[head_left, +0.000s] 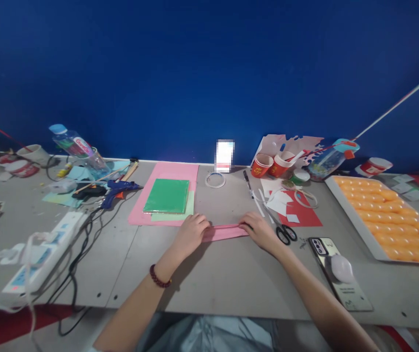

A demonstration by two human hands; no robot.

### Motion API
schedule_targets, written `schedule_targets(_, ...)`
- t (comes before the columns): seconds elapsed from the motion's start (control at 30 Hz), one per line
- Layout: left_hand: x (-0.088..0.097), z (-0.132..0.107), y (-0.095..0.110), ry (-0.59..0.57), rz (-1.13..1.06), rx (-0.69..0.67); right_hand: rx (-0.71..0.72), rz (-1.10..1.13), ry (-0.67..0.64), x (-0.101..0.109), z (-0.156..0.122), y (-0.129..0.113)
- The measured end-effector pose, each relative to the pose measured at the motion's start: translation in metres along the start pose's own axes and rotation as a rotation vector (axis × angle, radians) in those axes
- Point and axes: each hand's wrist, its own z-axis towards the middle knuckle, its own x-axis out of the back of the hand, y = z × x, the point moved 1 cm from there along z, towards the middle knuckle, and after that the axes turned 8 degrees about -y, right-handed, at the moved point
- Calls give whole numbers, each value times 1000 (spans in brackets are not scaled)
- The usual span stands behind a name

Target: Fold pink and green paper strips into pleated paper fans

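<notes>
1 pink strip point(226, 233) spans from left grip point(192, 233) to right grip point(260, 231).

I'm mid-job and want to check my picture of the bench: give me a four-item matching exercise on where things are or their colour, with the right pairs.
1. pink strip
2. green packet
3. glue gun
4. scissors

A. blue
B. lying over a pink sheet
C. black-handled
D. stretching from left hand to right hand

Pairs: 1-D, 2-B, 3-A, 4-C
</notes>
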Motion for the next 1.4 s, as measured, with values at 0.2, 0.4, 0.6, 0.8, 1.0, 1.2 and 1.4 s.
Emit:
schedule_targets(0.2, 1, -2, 2, -82, 202, -10, -7, -186, -46, 11, -7, -5)
schedule_targets(0.4, 10, -6, 15, -123, 362, -29, 2, -419, -69, 15, -9, -13)
schedule_targets(0.6, 9, -10, 23, -116, 499, -88, 85, -556, 84, 2, -15, -10)
schedule_targets(0.8, -3, -15, 20, -34, 572, -117, 117, -612, 157, -5, -21, -12)
schedule_targets(1.0, -15, -18, 17, 8, 600, -158, 95, -616, 178, -4, -25, -18)
schedule_targets(1.2, -12, -20, 20, -14, 570, -135, 87, -566, 182, -7, -27, -12)
schedule_targets(1.4, 15, -2, 30, -121, 352, -22, 121, -541, 164, -9, -25, -3)
